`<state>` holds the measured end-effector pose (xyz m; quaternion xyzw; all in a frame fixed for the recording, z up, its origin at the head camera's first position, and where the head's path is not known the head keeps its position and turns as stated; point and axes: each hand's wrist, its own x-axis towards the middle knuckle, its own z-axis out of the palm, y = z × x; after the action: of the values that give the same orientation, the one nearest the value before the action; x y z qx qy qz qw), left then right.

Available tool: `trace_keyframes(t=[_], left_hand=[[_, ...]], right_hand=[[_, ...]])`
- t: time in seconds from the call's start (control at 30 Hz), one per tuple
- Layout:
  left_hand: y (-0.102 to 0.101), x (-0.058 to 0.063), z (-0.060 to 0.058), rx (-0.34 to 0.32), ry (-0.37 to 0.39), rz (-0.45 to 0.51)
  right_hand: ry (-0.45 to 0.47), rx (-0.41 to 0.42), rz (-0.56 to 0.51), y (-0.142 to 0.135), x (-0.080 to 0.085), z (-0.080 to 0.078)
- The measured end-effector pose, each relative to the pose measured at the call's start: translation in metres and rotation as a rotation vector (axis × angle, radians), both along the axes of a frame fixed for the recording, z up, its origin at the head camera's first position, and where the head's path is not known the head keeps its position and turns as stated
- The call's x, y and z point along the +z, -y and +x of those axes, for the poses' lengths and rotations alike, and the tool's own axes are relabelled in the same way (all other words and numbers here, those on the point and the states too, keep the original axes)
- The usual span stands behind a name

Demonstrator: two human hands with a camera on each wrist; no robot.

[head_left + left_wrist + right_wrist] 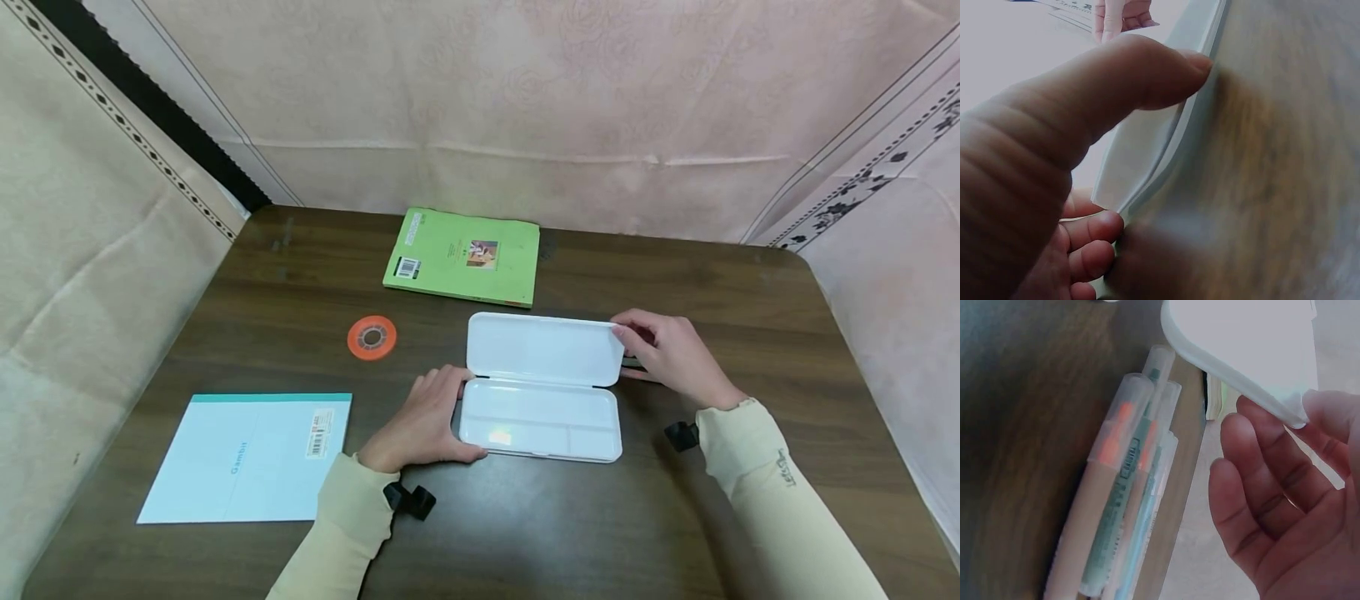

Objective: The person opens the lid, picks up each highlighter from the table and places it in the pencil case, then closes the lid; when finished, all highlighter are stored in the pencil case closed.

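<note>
A white plastic pencil case [540, 421] lies unfolded on the table, its lid [543, 348] swung to the back. Inside its base I see no loose items. My left hand [429, 421] grips the case's left end, thumb along the front edge and fingers at the hinge side. With thumb and forefinger, my right hand [667, 354] pinches the lid's far right corner; its other fingers are loosely bent below. Several capped pens [1125, 487] lie together on the table beside the case, mostly hidden behind the right hand in the head view.
A green book [465, 254] lies behind the case. An orange tape roll [362, 342] sits to the left of the lid, and a light blue notebook [217, 458] lies at the front left. Patterned cloth [540, 100] hangs around the wooden table [570, 533].
</note>
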<state>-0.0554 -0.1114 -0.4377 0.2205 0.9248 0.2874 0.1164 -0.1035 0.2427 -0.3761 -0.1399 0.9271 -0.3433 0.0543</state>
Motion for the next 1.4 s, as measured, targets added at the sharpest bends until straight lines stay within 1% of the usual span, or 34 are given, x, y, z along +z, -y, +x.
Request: trace_keyframes(t=[0.03,0.1,0.23,0.37,0.5,0.6,0.73,0.8,0.9,1.03,1.23,1.4], left_hand=[[0.0,0.0,0.0,0.0,0.0,-0.002],[0.0,0.001,0.001,0.001,0.003,0.0],[0.0,0.003,0.001,0.003,-0.015,-0.004],[-0.001,0.004,0.002,0.0,-0.026,-0.008],[0.0,0.005,0.001,-0.001,-0.028,-0.01],[0.0,0.004,0.001,0.001,-0.03,-0.005],[0.0,0.003,0.001,0.004,-0.022,0.004],[0.0,0.002,0.001,0.003,-0.018,0.0],[0.0,0.001,0.001,0.002,-0.012,-0.001],[0.0,0.001,0.001,0.0,-0.011,-0.001],[0.0,0.001,0.002,-0.006,-0.027,0.007],[0.0,0.001,0.001,-0.017,-0.021,0.002]], right_hand=[[0.007,-0.003,-0.002,0.0,0.001,0.0],[-0.01,-0.006,0.02,-0.002,0.004,0.001],[-0.09,-0.022,0.083,-0.009,0.012,0.002],[-0.137,-0.066,0.103,-0.023,0.019,0.002],[-0.167,-0.086,0.118,-0.041,0.022,-0.002],[-0.161,-0.103,0.128,-0.056,0.02,-0.007],[-0.111,-0.134,0.163,-0.075,0.012,-0.013],[-0.084,-0.134,0.189,-0.084,0.008,-0.015],[-0.058,-0.107,0.238,-0.092,0.001,-0.019],[-0.037,-0.051,0.303,-0.094,-0.006,-0.027],[-0.019,0.024,0.401,-0.091,-0.009,-0.041],[0.011,0.073,0.443,-0.088,-0.01,-0.051]])
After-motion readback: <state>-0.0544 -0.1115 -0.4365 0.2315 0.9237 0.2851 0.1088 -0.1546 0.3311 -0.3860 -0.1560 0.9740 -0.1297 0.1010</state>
